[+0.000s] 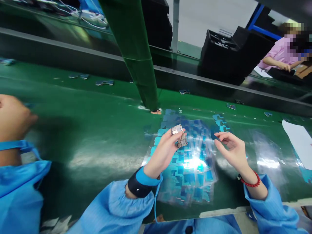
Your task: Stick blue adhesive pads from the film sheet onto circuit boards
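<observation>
Circuit board (182,141), a single one, is pinched in the left grip (166,147) over blue sheets (188,178). The right grip (232,150) gapes.

A long green-topped workbench (97,123) is stretching across the room, its glossy surface reflecting white light in broad, hazy patches. A green-covered post (131,48) is slanting down toward the bench's far side, where a dark ledge (60,52) with a grey edge is running lengthwise. Beyond it, a stack of black boxes (158,26) is standing left of a grey upright (175,26), and a black bin (224,58) is sitting to the right. A whitish wall (195,19) is filling the gap between them, while a blue frame (265,32) is crossing the upper right.
</observation>
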Available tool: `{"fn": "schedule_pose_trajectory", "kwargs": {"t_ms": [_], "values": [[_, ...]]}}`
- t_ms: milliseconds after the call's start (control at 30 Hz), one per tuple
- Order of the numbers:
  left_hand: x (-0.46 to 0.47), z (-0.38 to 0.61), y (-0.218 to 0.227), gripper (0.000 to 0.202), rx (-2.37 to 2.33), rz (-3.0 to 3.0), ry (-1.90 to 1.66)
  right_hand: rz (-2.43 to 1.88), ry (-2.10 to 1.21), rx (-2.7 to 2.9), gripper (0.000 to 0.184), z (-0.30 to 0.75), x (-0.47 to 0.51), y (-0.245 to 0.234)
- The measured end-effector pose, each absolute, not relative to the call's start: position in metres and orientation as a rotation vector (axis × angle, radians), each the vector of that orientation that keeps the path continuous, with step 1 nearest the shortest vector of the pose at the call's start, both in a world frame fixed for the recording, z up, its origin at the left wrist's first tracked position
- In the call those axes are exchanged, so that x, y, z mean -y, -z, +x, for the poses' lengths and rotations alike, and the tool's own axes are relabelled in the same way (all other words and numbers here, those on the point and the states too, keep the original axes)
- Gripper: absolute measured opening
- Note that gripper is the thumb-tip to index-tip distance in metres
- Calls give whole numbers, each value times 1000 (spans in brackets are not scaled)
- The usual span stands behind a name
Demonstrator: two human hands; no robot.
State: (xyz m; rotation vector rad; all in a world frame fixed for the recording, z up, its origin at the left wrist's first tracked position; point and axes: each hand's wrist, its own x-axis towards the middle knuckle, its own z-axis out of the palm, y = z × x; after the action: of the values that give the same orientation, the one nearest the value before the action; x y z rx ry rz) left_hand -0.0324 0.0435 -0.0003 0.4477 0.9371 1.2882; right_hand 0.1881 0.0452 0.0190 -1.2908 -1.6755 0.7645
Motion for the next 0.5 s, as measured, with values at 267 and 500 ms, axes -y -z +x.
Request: {"fn": "schedule_pose_trajectory", "kwargs": {"t_ms": [267,500], "values": [[-40,-30,6,24,-993,623,-1099,-1290,-785,1667,9,192,-46,-12],[-39,-30,11,19,-1071,927,-1062,-1291,-620,1799,6,199,-48,-9]]}}
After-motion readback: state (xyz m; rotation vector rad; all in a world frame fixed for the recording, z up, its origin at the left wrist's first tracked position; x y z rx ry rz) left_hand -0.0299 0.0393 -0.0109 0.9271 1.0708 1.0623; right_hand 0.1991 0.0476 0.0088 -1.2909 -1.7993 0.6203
